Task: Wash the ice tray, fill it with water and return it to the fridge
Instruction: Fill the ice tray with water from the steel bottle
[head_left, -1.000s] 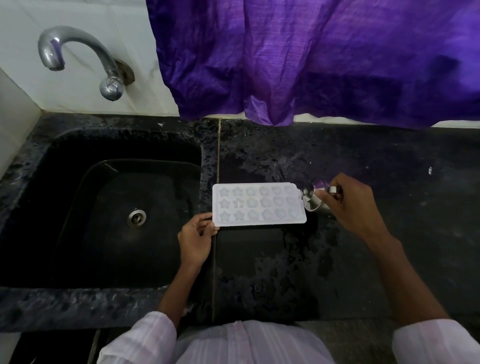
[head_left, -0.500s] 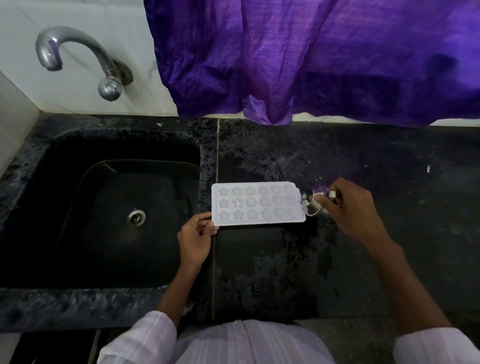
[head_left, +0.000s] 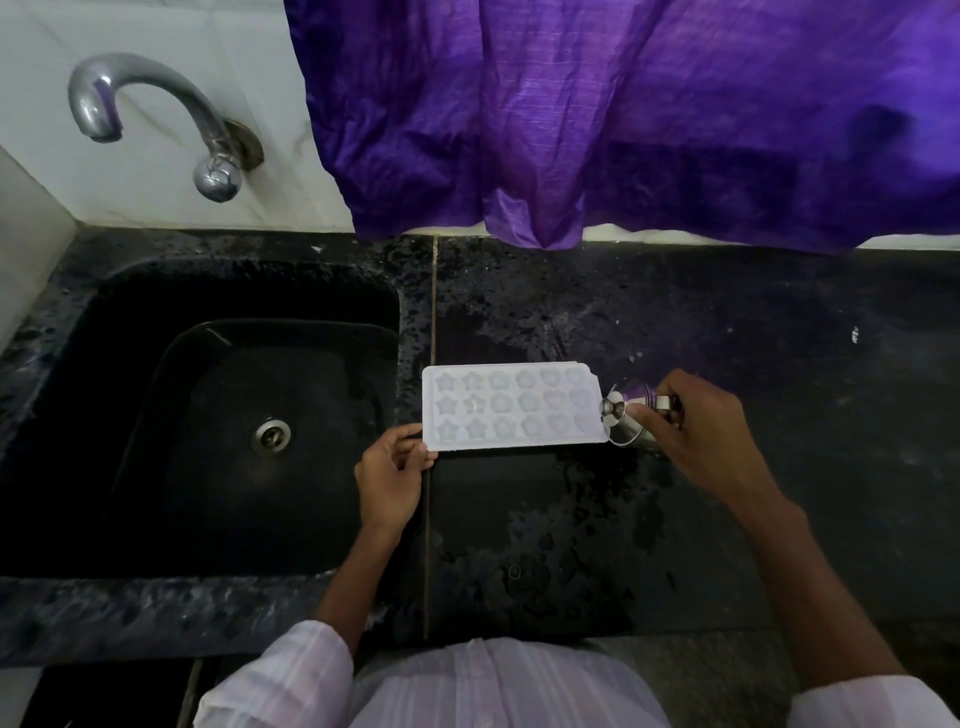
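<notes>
A white ice tray (head_left: 511, 408) with star and flower shaped cells lies flat on the black counter, just right of the sink. My left hand (head_left: 390, 475) pinches its near left corner. My right hand (head_left: 693, 441) grips a small shiny steel cup (head_left: 623, 418), tipped on its side with its mouth toward the tray's right end. Whether water is running out of the cup cannot be made out.
The black sink (head_left: 223, 415) with its drain lies to the left, a steel tap (head_left: 150, 119) on the white wall above it. A purple cloth (head_left: 623, 119) hangs over the counter's back edge. The wet black counter (head_left: 779, 364) stretches right.
The steel cup has tilted a little further toward the tray's right end. My left hand and the tray have stayed in place.
</notes>
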